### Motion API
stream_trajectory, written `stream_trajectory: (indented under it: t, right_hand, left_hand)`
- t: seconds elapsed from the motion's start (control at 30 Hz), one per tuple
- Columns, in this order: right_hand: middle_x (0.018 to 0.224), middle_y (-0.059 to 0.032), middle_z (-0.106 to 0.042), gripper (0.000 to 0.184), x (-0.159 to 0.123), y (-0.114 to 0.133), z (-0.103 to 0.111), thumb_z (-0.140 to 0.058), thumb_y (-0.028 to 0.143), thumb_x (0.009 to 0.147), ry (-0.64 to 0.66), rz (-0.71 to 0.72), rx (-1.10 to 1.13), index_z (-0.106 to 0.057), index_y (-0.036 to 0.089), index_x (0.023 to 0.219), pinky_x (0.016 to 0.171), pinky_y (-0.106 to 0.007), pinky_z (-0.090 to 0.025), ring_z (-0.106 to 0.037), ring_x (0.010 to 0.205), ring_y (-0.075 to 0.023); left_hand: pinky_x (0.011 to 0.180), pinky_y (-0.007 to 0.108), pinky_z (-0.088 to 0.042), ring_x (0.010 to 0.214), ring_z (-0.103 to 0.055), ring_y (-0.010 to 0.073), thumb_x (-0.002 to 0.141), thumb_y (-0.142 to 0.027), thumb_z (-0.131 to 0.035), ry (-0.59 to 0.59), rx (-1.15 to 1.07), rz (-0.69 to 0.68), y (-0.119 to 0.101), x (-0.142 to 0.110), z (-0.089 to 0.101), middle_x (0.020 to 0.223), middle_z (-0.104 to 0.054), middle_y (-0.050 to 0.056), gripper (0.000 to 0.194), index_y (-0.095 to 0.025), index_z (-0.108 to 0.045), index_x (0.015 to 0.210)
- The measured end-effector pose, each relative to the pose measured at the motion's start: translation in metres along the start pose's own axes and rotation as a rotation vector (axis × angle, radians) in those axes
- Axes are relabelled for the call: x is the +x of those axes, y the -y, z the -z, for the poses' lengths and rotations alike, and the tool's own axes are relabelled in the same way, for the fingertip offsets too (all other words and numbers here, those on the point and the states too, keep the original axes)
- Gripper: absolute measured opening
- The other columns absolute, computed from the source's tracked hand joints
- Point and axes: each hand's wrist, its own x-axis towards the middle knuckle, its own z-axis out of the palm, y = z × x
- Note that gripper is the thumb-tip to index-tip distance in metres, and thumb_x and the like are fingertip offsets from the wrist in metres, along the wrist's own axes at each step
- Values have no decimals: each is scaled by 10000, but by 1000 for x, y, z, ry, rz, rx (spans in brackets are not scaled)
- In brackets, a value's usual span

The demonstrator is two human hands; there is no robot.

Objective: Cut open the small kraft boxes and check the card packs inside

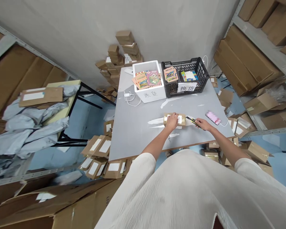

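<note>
The left grip lies across the top of a taped carton, fingers bent over it beside a white label; whether it clasps the sides, I cannot tell. The right grip is closed around a black-and-yellow cutter, its far end at the carton's right end; contact is unclear. The carton sits near the front edge of the grey surface.

To handle this well, I would press the carton flat and firm, keep the left fingers out of the blade's line, and hold the cutter low and shallow, with light strokes that spare what may lie inside. Loose scraps beneath the carton could let it slide, so steady pressure matters.

Counted on the surface: 1 carton, 1 cutter, 1 phone to the right, 1 white foam box and 1 black crate side by side at the back, and 1 charger plug with its cable. The booklets in the foam box overlap too much to count.
</note>
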Motion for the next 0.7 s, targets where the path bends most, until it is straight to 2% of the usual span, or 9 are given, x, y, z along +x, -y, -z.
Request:
stream_trajectory:
  t: [0.07, 0.17, 0.27, 0.43, 0.53, 0.7]
  right_hand:
    - [1007, -50, -811, 383, -3, 7, -6, -462, 498, 1090, -31, 36, -96, -733, 241, 1178, 774, -313, -574, -737, 861, -221]
    - [1186, -75, -799, 377, -6, 14, -15, -506, 407, 1089, -92, 118, -296, -752, 260, 1334, 958, -352, -565, -733, 1096, -262]
    - [1284, -104, -756, 423, -9, 17, -22, -596, 352, 1059, -105, 147, -470, -722, 262, 1453, 1022, -357, -535, -706, 1177, -279]
    - [1312, -107, -719, 447, -9, 16, -31, -624, 344, 1066, -134, 100, -614, -704, 291, 1503, 999, -336, -522, -707, 1145, -272]
    - [1309, -112, -710, 454, -7, 14, -35, -603, 366, 1085, -170, 73, -628, -690, 298, 1526, 989, -337, -522, -709, 1137, -275]
    - [1313, -112, -706, 480, 0, 11, -43, -583, 374, 1088, -169, 108, -598, -670, 297, 1553, 1013, -356, -523, -705, 1138, -280]
  left_hand:
    - [1214, 490, -396, 1445, -527, 334, 1052, -180, -520, -5, 12, 7, 3, 6, -2, 1558, -555, 135, 445, -270, -572, 1484]
    - [1264, 507, -329, 1578, -392, 328, 1050, -187, -525, 18, 22, 24, 8, 13, -9, 1638, -507, 148, 477, -259, -542, 1521]
    - [1298, 545, -253, 1637, -296, 338, 1035, -207, -570, 70, 47, 43, 14, 21, -15, 1691, -452, 171, 559, -246, -485, 1587]
    - [1280, 544, -256, 1528, -412, 352, 1031, -265, -592, 89, 77, -11, 21, 26, -19, 1554, -560, 177, 553, -253, -507, 1577]
    - [1275, 553, -271, 1514, -426, 364, 1065, -296, -508, 25, 70, -49, 22, 17, -21, 1545, -569, 193, 554, -234, -488, 1615]
    - [1298, 564, -255, 1528, -432, 361, 1106, -326, -408, -80, 54, -22, 19, -6, -27, 1576, -557, 198, 559, -228, -455, 1655]
